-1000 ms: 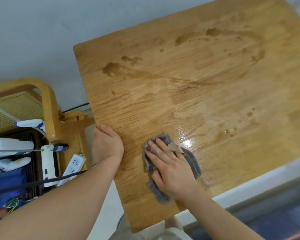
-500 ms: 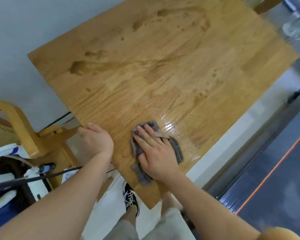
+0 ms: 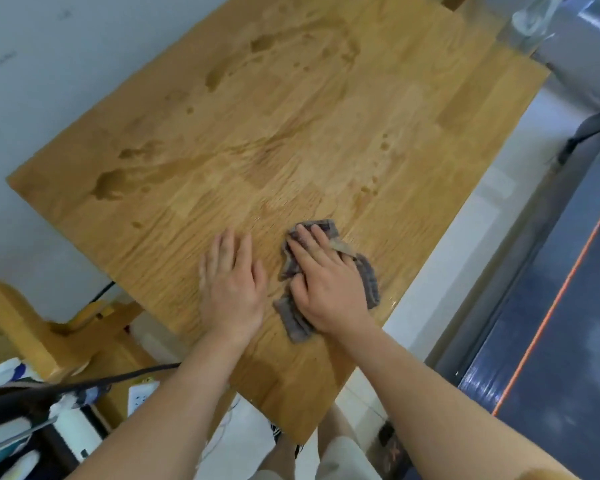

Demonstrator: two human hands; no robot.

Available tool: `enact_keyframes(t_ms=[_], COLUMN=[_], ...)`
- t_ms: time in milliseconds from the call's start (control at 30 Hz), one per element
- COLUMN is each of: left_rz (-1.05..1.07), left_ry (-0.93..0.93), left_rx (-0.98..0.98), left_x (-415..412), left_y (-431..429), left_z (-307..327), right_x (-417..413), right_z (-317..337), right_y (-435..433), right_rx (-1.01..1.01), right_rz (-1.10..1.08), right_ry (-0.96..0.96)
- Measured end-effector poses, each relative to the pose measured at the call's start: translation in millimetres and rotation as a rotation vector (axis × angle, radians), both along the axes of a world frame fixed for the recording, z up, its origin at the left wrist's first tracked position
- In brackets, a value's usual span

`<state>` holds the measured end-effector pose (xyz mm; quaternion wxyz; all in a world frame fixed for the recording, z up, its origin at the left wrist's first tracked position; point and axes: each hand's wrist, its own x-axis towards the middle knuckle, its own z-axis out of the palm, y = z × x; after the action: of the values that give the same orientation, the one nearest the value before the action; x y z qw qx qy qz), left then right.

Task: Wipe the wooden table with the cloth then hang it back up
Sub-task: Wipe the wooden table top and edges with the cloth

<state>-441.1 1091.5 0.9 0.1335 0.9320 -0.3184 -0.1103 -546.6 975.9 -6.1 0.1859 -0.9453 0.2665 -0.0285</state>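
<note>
Where dark wet patches (image 3: 110,185) mark the far part of the table (image 3: 326,140), none wiped. Right hand (image 3: 326,285) flat on grey cloth (image 3: 369,282), fingers spread, grip open, pressing cloth down near the table's near right edge. Left hand (image 3: 231,289) flat on bare wood just beside, grip open, holding nothing. Wet sheen beside cloth

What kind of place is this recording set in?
Probably a home or small living space: a wooden table set against a plain wall, a wooden chair beside it, and a power strip on the floor.
</note>
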Motion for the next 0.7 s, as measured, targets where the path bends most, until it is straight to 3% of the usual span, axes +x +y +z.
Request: enact_keyframes(t_ms=[100, 233, 300, 467, 533, 700], left_rz=[-0.023, -0.02, -0.022, 0.004, 0.005, -0.007], left_ry=[-0.052, -0.105, -0.115, -0.092, -0.088, -0.111], left_rx=[0.042, 0.038, 0.021, 0.048, 0.059, 0.062], left_x=[5, 5, 6, -2, -1, 6], left_y=[-5, -9, -9, -11, -12, -13], left_z=[-7, -9, -9, -6, -5, -4], right_x=[-17, 26, 47, -3, -25, 39], right_z=[0, 0, 1, 4, 5, 7], right_y=[-70, -109, -93, -74, -113, -193], right_rx=[-0.057, -0.029, -0.028, -0.011, -0.027, -0.069], right_rz=[-0.332, -0.63, -0.543, 0.074, 0.036, -0.421], right_ry=[0.068, 0.114, 0.106, 0.074, 0.094, 0.121])
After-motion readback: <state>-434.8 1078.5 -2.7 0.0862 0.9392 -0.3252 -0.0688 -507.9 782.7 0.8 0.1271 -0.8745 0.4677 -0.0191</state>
